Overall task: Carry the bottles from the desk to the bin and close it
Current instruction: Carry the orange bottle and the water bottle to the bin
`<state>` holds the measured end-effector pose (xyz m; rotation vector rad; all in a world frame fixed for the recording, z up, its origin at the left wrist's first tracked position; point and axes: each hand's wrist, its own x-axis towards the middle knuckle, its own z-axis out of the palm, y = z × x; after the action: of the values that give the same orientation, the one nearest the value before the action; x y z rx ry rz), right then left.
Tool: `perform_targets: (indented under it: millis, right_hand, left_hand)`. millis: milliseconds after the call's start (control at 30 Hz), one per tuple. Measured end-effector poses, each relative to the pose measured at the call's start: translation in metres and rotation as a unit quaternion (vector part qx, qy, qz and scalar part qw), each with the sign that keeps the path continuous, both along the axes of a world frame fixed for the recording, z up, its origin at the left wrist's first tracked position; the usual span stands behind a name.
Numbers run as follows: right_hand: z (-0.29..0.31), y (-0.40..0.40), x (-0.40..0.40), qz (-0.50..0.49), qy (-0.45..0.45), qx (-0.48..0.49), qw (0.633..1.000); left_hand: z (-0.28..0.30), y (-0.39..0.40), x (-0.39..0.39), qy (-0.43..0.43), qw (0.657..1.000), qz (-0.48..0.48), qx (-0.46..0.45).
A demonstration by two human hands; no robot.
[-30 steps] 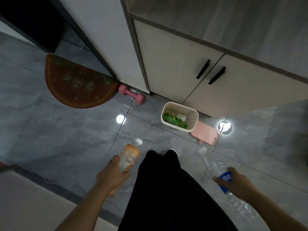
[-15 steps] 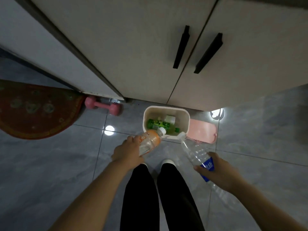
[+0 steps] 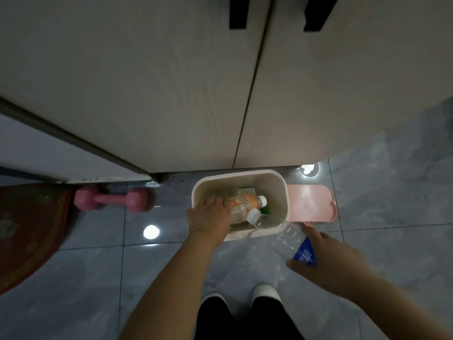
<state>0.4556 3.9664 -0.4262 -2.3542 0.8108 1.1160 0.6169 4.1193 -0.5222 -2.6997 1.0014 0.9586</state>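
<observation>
A cream bin (image 3: 282, 190) stands open on the floor against the cabinet, its pink lid (image 3: 310, 203) lying flat to its right. My left hand (image 3: 209, 218) reaches over the bin's left rim and grips the base of an orange-labelled bottle (image 3: 245, 203), which lies inside the bin with its white cap pointing right. My right hand (image 3: 328, 256) holds a clear bottle (image 3: 284, 235) with a blue label; its white cap hangs over the bin's near rim. Green and white rubbish shows under the orange bottle.
A pink dumbbell (image 3: 111, 200) lies on the grey tile floor left of the bin. A red half-round mat (image 3: 29, 229) is at the far left. Cabinet doors (image 3: 171, 94) with black handles rise right behind the bin. My legs and shoes are at the bottom.
I have stepped closer and bent over the bin. My left hand lowered the orange bottle from above the rim into the bin. My right hand brought the clear bottle's cap over the near rim.
</observation>
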Motion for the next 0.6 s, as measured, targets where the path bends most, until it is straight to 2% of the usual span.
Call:
perform_targets:
  millis: [133,300,433,467,567,600]
  right_hand:
    - [-0.031,-0.012,0.004,0.050,-0.028,-0.034,0.998]
    - [-0.056,-0.023,0.009,0.089,-0.049,-0.052,0.993]
    - [-0.064,-0.024,0.018,0.112,-0.080,-0.058,0.989]
    - [-0.065,-0.023,0.021,0.118,-0.081,-0.059,0.988]
    - [-0.066,-0.019,0.033,0.139,-0.082,-0.061,0.985]
    - [-0.065,-0.017,0.037,0.146,-0.084,-0.058,0.984]
  left_hand:
    - [-0.048,-0.027,0.004,-0.051,0.993,-0.089,-0.060]
    - [-0.088,-0.048,0.010,-0.054,0.987,-0.116,-0.093]
    - [-0.092,-0.037,0.016,-0.059,0.985,-0.106,-0.121]
    - [-0.089,-0.035,0.016,-0.060,0.985,-0.098,-0.129]
    - [-0.070,-0.024,0.012,0.015,0.976,0.042,-0.213]
    - [-0.064,-0.019,0.012,0.038,0.974,0.069,-0.213]
